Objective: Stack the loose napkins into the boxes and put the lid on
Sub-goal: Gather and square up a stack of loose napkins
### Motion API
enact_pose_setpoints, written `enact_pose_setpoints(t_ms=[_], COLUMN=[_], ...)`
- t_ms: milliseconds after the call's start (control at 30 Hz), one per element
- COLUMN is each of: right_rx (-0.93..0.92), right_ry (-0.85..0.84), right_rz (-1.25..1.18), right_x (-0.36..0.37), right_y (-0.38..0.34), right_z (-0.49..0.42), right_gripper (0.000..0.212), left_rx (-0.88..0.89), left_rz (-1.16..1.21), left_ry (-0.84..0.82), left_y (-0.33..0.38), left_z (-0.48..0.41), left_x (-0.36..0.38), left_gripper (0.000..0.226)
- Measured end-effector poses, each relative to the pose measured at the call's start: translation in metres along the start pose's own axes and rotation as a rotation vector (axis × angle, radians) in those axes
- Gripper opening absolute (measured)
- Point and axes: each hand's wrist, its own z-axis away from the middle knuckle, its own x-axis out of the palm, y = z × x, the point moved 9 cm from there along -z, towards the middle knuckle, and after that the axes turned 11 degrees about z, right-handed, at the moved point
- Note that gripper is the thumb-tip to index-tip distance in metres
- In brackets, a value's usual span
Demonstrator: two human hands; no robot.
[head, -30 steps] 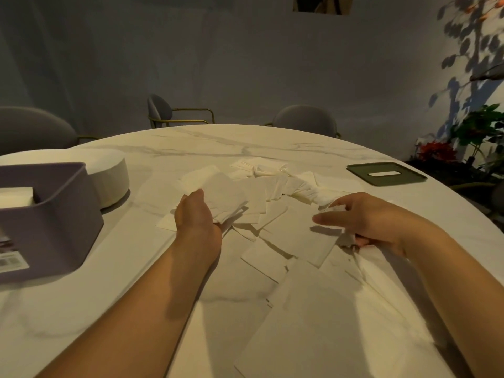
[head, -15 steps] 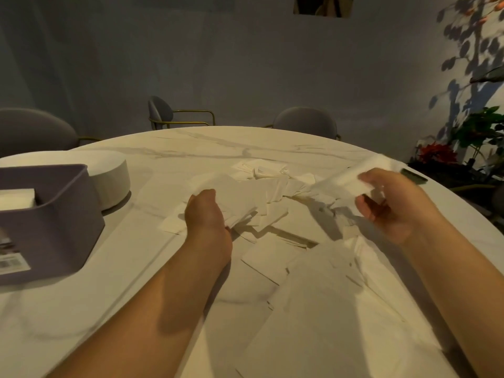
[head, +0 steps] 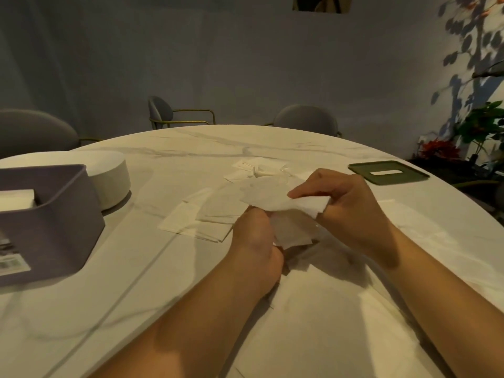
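Though cut off by the left edge of view, purple box open on top, with a stack of white napkins inside at its left; barcode label on the near wall. Just behind, a low round white block. Slotted green lid flat near the far right rim, well apart from the box. Between them, both hands raised close together: right hand pinching a crumpled napkin between thumb and curled fingers; left hand curled round a small bundle of napkins just below, fingertips hidden. Loose napkins scattered under and beyond the hands, more along the near right. Bare stretch of white marble-veined round table between box and hands. Past the far rim, grey chairs, grey wall, potted plant at right.
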Motion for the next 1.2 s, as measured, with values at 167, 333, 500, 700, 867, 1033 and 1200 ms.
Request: enact_pose_setpoints(t_ms=[167, 333, 500, 700, 867, 1033, 1200], right_rx=[0.114, 0.445, 0.745, 0.205, 0.197, 0.461, 0.413], right_ry=[-0.23, 0.101, 0.469, -0.104, -0.204, -0.184, -0.64], right_rz=[-0.134, -0.49, -0.508, 0.059, -0.077, 0.081, 0.392], right_x=[0.024, 0.002, -0.037, 0.01, 0.018, -0.004, 0.035], right_y=[0.002, 0.028, 0.068, 0.025, 0.02, 0.055, 0.064], right_z=[0.006, 0.011, 0.024, 0.004, 0.004, 0.007, 0.026], right_gripper=[0.015, 0.015, 0.011, 0.035, 0.025, 0.017, 0.054], left_rx=[-0.015, -0.065, -0.095, -0.077, -0.084, 0.112, 0.239], left_rz=[0.067, 0.157, 0.077, 0.138, 0.123, 0.087, 0.126], left_ry=[-0.063, -0.059, 0.003, -0.031, -0.052, 0.142, 0.234], left_y=[-0.001, -0.002, -0.008, -0.004, 0.002, 0.032, 0.059], left_z=[0.001, 0.008, 0.003, 0.004, 0.001, -0.012, -0.016], left_x=[0.004, 0.006, -0.001, 0.003, 0.001, -0.025, -0.045], left_gripper=[0.025, 0.03, 0.017, 0.028, 0.029, 0.034, 0.037])
